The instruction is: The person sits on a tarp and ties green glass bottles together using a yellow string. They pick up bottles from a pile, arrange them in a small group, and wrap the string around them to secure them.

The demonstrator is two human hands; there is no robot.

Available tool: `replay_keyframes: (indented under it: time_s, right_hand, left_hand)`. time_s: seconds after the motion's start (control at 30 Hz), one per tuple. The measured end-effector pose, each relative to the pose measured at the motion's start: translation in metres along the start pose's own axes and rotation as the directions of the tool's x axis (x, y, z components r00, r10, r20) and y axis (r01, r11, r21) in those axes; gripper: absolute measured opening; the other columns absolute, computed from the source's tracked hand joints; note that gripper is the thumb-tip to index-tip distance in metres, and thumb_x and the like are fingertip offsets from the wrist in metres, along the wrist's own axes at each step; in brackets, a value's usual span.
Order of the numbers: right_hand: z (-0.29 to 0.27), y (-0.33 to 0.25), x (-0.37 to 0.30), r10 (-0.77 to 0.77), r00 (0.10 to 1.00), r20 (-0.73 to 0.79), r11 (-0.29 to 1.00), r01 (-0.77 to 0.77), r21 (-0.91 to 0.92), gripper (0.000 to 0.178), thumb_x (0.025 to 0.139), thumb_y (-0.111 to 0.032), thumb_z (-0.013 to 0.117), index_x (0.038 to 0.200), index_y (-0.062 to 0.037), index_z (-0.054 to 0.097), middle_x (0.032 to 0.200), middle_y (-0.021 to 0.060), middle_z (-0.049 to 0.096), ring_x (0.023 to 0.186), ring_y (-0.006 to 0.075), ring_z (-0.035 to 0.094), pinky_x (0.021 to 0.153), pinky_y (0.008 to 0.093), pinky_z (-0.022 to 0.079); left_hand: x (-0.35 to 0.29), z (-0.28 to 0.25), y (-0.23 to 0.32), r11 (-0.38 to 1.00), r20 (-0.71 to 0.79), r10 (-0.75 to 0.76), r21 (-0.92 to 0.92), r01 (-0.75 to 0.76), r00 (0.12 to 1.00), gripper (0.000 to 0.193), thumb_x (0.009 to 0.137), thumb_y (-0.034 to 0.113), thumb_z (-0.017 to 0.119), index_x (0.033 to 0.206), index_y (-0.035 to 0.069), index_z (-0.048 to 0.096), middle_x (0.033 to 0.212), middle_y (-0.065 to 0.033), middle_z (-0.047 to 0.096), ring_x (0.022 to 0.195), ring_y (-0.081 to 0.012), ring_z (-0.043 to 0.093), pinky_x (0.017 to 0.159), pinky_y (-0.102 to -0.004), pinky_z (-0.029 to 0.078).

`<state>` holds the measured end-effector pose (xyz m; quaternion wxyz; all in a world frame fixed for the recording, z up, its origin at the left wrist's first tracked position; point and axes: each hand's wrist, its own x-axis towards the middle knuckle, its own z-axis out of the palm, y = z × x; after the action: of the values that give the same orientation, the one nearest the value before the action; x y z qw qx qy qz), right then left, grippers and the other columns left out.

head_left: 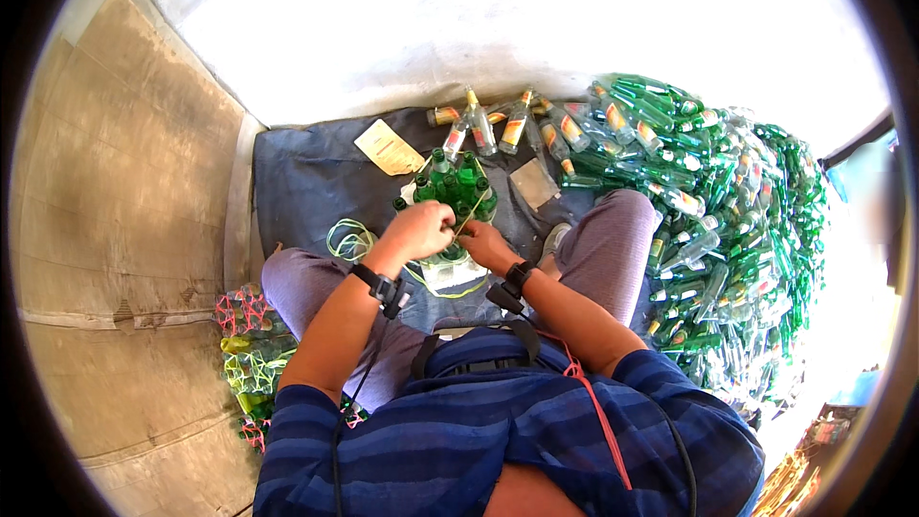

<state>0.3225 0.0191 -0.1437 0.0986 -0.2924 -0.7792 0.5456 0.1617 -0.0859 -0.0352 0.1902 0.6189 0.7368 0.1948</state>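
A cluster of green glass bottles (466,175) stands upright in front of me, packed together on a pale sheet (450,278). Over its near side, my left hand (417,230) is closed with its fingertips pinched. My right hand (488,245) pinches beside it, a little lower and to the right. A thin yellow-green plastic twine (476,207) runs across the bottles between the fingertips. More of this twine lies as a loose coil (350,240) left of the bottles. The fingers partly hide the nearest bottles.
A large heap of green and clear bottles (728,220) rises on the right. Several labelled clear bottles (481,130) lie behind the cluster. Cardboard pieces (388,147) rest on the dark cloth (306,172). Tied bottle bundles (258,364) stand at left, near a board wall (124,201).
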Motion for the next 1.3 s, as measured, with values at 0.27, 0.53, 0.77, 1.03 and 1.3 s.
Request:
replay_keyframes:
  time_s: [0.27,0.53,0.77,1.03,1.3]
  right_hand:
    - [-0.009,-0.014,0.001,0.032,0.999,0.001,0.989,-0.032,-0.147,0.029,0.084,-0.024,0.059,0.096,-0.0005,0.071,0.097,0.0247,0.069,0.093,0.0419,0.067,0.080,0.0464,0.052]
    - [-0.001,-0.001,0.003,0.003,0.997,-0.079,0.958,-0.026,-0.285,0.025,0.085,-0.021,0.060,0.096,-0.0011,0.072,0.097,0.0250,0.070,0.094,0.0433,0.067,0.084,0.0492,0.053]
    - [-0.002,0.005,0.007,0.046,0.987,-0.157,0.962,-0.086,-0.258,0.026,0.085,-0.025,0.062,0.092,-0.0013,0.071,0.095,0.0239,0.071,0.094,0.0428,0.067,0.082,0.0481,0.053]
    - [-0.019,0.003,0.006,0.072,0.982,-0.173,0.969,-0.110,-0.223,0.030,0.086,-0.030,0.066,0.093,-0.0008,0.069,0.096,0.0240,0.070,0.093,0.0435,0.067,0.081,0.0488,0.053]
    - [-0.015,-0.002,0.006,0.093,0.988,-0.121,0.952,-0.123,-0.281,0.031,0.089,-0.033,0.068,0.096,-0.0036,0.071,0.096,0.0224,0.071,0.093,0.0432,0.067,0.080,0.0499,0.052]
  left_hand:
    - [0.002,0.049,-0.002,0.950,0.090,-0.053,0.311,0.022,0.995,0.024,0.080,0.028,0.069,0.085,0.005,0.070,0.078,-0.0181,0.070,0.078,-0.0382,0.070,0.070,-0.0498,0.056]
    - [0.014,0.050,-0.005,0.946,0.192,-0.026,0.323,-0.038,0.981,0.025,0.080,0.029,0.067,0.079,0.005,0.073,0.078,-0.0202,0.070,0.079,-0.0390,0.070,0.070,-0.0495,0.056]
    - [0.009,0.054,0.004,0.925,0.036,0.013,0.380,-0.025,0.999,0.023,0.079,0.026,0.065,0.074,0.004,0.073,0.075,-0.0167,0.071,0.078,-0.0355,0.071,0.068,-0.0480,0.055]
    - [0.014,0.059,0.002,0.921,-0.045,0.110,0.381,-0.084,0.993,0.019,0.080,0.023,0.069,0.076,0.004,0.071,0.078,-0.0154,0.072,0.079,-0.0338,0.071,0.070,-0.0464,0.054]
    - [0.015,0.049,0.010,0.975,0.101,-0.112,0.204,0.090,0.989,0.020,0.085,0.018,0.061,0.100,0.005,0.065,0.086,-0.0223,0.071,0.087,-0.0414,0.069,0.074,-0.0528,0.053]
